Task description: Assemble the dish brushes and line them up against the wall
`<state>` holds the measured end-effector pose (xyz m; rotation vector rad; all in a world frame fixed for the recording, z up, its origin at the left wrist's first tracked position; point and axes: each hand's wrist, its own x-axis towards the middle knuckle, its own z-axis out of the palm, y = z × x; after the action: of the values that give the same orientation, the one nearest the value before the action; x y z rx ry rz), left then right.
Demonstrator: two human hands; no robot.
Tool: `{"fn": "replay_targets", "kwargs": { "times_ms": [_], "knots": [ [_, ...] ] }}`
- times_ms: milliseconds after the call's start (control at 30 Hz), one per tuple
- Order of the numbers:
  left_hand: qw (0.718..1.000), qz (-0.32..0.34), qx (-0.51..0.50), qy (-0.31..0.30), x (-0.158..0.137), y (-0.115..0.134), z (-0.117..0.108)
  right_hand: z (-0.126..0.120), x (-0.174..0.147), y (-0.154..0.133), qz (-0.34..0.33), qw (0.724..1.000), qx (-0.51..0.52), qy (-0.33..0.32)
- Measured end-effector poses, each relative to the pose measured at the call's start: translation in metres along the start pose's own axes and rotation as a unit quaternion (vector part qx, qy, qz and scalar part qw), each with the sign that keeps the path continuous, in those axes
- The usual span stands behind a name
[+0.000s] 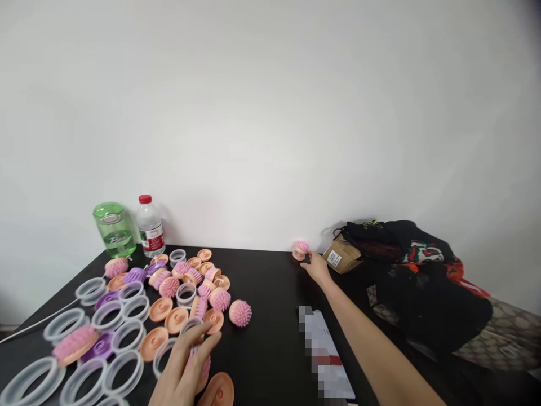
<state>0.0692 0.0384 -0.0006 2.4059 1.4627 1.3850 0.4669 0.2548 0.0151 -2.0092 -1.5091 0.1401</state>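
Far off by the wall, my right hand (316, 269) has its fingertips at the base of a scalp massage brush (300, 248), pink bristles up and peach base down. My left hand (181, 363) hovers at the front, fingers stretched and apart, over a pink bristle head (205, 367) that it partly hides. A peach cap (217, 390) lies just right of it. Around this hand are loose parts: clear rings (129, 336), peach discs (176, 320), purple discs (101, 345) and pink bristle heads (240, 313).
A green container (114, 230) and a red-capped water bottle (151, 228) stand at the back left. On the right are a phone-like white item (327, 352), partly pixelated, a brown paper package (343, 255) and a heap of dark cloth (431, 304). A white cable (40, 321) crosses the left edge.
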Motion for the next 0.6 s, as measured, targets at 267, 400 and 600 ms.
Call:
{"fn": "replay_targets", "kwargs": {
  "times_ms": [267, 400, 600],
  "knots": [
    [0.999, -0.016, -0.028, -0.021, 0.022, 0.017, -0.034, -0.013, -0.124, -0.064, -0.195, 0.966, 0.078, -0.151],
    [0.998, -0.029, -0.046, -0.017, 0.026, 0.018, -0.036, 0.003, -0.187, -0.110, -0.283, 0.933, 0.095, -0.202],
    [0.995, -0.073, -0.059, 0.020, 0.036, 0.003, -0.044, 0.035, -0.219, -0.141, -0.285, 0.943, 0.075, -0.155]
  ]
}}
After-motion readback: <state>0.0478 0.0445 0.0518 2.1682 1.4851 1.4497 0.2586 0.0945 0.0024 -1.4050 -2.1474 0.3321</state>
